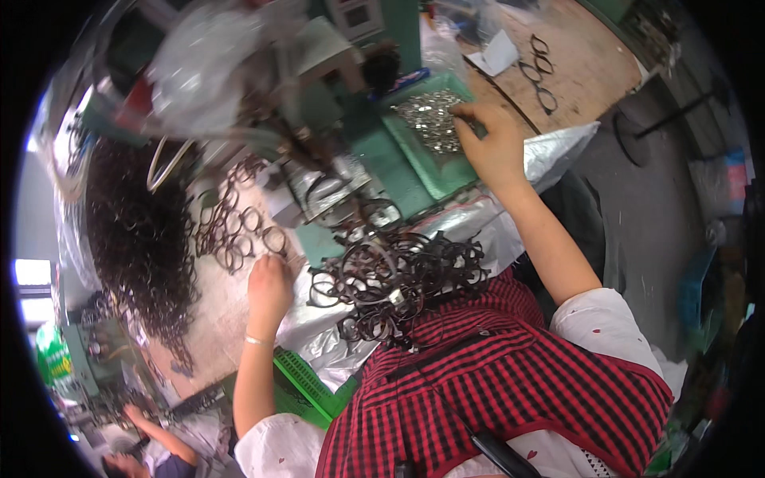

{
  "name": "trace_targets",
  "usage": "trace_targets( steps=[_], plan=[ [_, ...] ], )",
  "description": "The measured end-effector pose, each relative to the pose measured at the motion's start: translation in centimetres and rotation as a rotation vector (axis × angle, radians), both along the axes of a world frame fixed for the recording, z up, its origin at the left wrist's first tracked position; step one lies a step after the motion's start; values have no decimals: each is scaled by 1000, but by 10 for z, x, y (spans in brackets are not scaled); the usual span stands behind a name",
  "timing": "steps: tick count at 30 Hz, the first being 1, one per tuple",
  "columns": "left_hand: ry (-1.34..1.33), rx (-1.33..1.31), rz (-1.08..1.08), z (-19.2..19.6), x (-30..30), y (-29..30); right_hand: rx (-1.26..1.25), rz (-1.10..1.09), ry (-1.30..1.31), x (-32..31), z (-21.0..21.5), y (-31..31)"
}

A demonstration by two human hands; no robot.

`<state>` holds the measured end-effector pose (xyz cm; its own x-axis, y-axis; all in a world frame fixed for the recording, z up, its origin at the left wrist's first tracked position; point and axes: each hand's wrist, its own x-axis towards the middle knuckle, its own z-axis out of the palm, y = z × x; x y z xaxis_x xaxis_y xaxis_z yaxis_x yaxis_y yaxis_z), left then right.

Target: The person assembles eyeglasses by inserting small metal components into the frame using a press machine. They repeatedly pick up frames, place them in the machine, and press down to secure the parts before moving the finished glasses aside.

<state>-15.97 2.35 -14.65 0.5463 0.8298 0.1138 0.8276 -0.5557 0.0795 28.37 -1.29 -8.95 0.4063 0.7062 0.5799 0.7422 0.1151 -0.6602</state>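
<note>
Dark brown eyeglass frames without lenses (398,271) lie in a tangled heap on silvery sheeting at my lap. To its left, my left hand (269,285) is closed at the edge of several loose eyeglass frames (231,231) on the table. Its fingers meet the rim of the nearest frame (274,239). My right hand (492,143) reaches over the right side of a green tray (442,182). Thumb and fingers are curled together beside a pile of small shiny metal pieces (430,115); whatever they pinch is too small to make out.
A green bench machine (386,151) stands ahead of me. A large dark mound of frames (135,231) fills the left side. More frames (539,72) lie at the far right. A green plastic basket (307,386) sits below my left forearm. Another person's arm (163,436) shows lower left.
</note>
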Motion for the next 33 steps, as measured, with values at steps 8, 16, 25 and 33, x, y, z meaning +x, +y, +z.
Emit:
trace_targets(
  steps=[8, 16, 25, 33],
  plan=[
    [-1881, -510, 316, 20, -8, -2, -58, 180, 318, -14, 34, -47],
    [-1911, -594, 317, 35, 35, 4, 46, 556, 587, -101, 61, 36],
    [-1706, -334, 553, 23, 60, -21, 102, 511, 641, -115, 60, 23],
    [-1152, 421, -178, 204, 136, -6, 113, 601, 669, -123, 72, 27]
  ],
)
